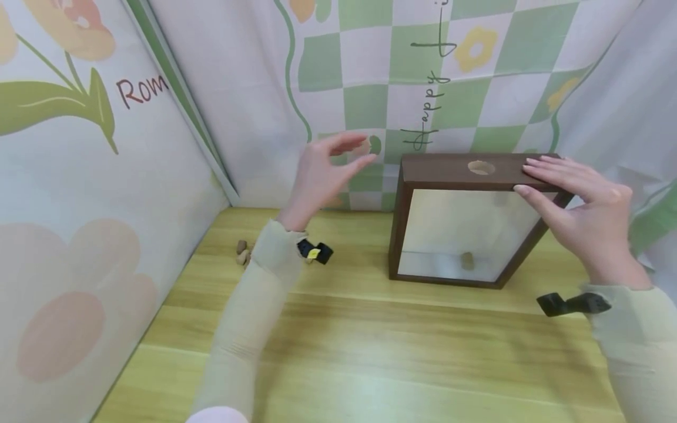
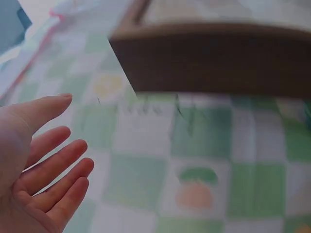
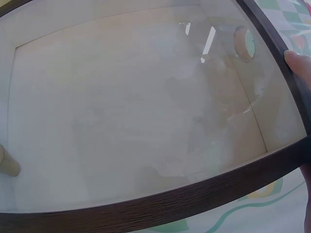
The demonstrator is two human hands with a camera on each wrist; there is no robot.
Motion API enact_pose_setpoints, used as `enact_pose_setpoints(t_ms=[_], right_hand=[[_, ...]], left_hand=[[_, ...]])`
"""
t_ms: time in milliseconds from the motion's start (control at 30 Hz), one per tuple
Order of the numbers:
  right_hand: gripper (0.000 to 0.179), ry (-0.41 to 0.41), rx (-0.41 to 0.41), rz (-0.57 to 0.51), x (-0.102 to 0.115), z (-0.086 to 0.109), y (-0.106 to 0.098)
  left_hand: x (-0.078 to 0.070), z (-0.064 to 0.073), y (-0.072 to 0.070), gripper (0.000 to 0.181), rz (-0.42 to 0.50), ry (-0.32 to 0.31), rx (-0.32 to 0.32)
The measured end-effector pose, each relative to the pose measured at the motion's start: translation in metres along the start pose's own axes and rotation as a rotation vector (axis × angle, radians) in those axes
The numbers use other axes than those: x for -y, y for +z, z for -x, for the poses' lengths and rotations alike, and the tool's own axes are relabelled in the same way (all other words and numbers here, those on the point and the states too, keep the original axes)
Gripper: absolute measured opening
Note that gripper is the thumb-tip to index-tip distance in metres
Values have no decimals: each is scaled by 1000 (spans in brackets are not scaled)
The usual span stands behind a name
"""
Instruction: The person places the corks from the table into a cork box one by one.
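A dark brown wooden shadow box [image 1: 398, 235] with a clear front pane stands upright on the table, a round hole [image 1: 481, 168] in its top. One cork [image 1: 468, 261] lies inside at the bottom; the right wrist view shows this cork [image 3: 8, 163] at its left edge. My right hand [image 1: 587, 205] grips the box's upper right corner, fingers along the top and thumb at the front edge. In the air left of the box is my left hand [image 1: 328, 167], thumb and fingers apart with nothing between them. In its wrist view the left hand [image 2: 48, 160] shows a bare palm.
Several small cork-like pieces [image 1: 243, 257] lie on the wooden table [image 1: 338, 352] at left, partly hidden by my left forearm. A green-and-white checked curtain [image 1: 365, 106] hangs close behind the box. A flower-printed panel [image 1: 79, 194] borders the table's left side.
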State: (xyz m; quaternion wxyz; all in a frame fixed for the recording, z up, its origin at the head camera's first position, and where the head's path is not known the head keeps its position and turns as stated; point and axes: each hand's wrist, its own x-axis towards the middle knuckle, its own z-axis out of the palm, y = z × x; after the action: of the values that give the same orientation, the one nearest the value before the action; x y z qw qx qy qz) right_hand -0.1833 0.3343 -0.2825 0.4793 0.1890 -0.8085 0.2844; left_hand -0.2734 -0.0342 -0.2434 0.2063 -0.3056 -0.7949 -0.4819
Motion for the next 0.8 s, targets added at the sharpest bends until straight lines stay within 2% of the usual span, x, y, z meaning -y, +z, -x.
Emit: enact_pose_setpoints(t_ms=[100, 233, 367, 467, 567, 667, 800], right_hand=[[31, 7, 3, 3, -1, 1, 0], [31, 12, 5, 2, 0, 1, 1], [31, 16, 2, 2, 2, 1, 1], [31, 14, 0, 1, 2, 1, 1], [30, 9, -1, -1, 2, 1, 0], [30, 8, -1, -5, 2, 1, 0], [30, 10, -2, -7, 0, 1, 0]], left_hand=[[27, 16, -13, 40, -60, -77, -8], [66, 43, -21, 43, -68, -211, 37], [105, 74, -19, 45, -80, -316, 93], [128, 95, -13, 45, -136, -380, 136], [145, 114, -8, 46, -157, -468, 180], [155, 129, -3, 49, -147, -568, 216], [161, 139, 1, 47, -163, -660, 246]])
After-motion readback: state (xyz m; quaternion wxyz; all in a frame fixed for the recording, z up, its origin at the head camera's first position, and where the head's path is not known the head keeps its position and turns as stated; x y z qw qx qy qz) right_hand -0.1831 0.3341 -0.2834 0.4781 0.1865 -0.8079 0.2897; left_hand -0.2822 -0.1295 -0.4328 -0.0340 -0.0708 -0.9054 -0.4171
